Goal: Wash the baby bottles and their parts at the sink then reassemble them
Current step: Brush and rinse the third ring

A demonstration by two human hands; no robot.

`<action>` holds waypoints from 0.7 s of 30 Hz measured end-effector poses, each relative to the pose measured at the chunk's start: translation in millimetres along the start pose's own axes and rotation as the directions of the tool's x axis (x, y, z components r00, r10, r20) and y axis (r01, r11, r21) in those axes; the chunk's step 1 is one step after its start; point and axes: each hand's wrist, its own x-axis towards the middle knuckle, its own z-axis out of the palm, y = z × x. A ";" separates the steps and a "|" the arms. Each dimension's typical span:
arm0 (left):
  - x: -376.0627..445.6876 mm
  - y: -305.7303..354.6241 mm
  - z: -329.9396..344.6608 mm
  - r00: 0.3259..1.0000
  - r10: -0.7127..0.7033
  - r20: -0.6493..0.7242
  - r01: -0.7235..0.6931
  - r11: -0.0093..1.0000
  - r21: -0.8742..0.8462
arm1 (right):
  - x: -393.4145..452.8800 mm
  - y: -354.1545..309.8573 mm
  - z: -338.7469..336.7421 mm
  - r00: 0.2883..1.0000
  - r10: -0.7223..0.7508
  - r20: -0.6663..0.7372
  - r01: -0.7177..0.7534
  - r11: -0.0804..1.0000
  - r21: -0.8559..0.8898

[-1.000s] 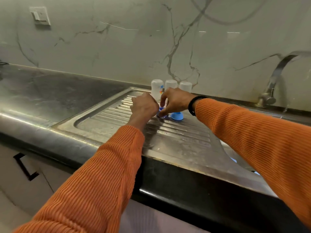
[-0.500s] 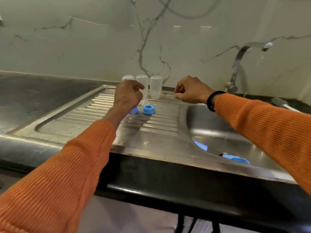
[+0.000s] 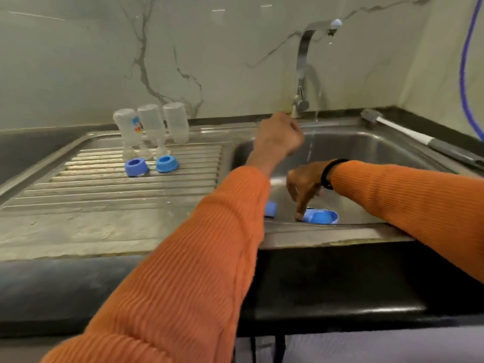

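While water runs from the tap [image 3: 305, 61], your right hand [image 3: 303, 186] reaches down in the sink [image 3: 366, 150], fingertips touching a blue bottle part [image 3: 320, 216], grip unclear. Your left hand [image 3: 279, 136] is curled, holding nothing, above the basin. Three bottles [image 3: 152, 124] stand inverted on the drainboard [image 3: 104, 189] behind two blue collars [image 3: 150, 165]

You are looking at three clear bottles [image 3: 151, 124], two blue rings [image 3: 136, 166] on the drainboard, two blue parts [image 3: 320, 216] in the sink, and one brush [image 3: 408, 135].
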 end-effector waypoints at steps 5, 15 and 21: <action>10.3 15.8 50.4 0.980 -0.199 0.022 0.200 0.978 -0.058 | -23.2 16.7 16.1 0.986 0.062 0.156 -0.071 0.996 0.052; 29.6 -11.2 77.6 0.943 -0.333 0.004 0.332 0.940 -0.082 | -18.6 43.6 28.1 0.994 -0.007 0.106 -0.014 0.981 0.191; 32.5 -25.9 80.4 0.943 -0.333 0.018 0.333 0.942 -0.047 | -19.9 61.5 21.8 0.997 0.062 0.046 -0.073 0.948 0.309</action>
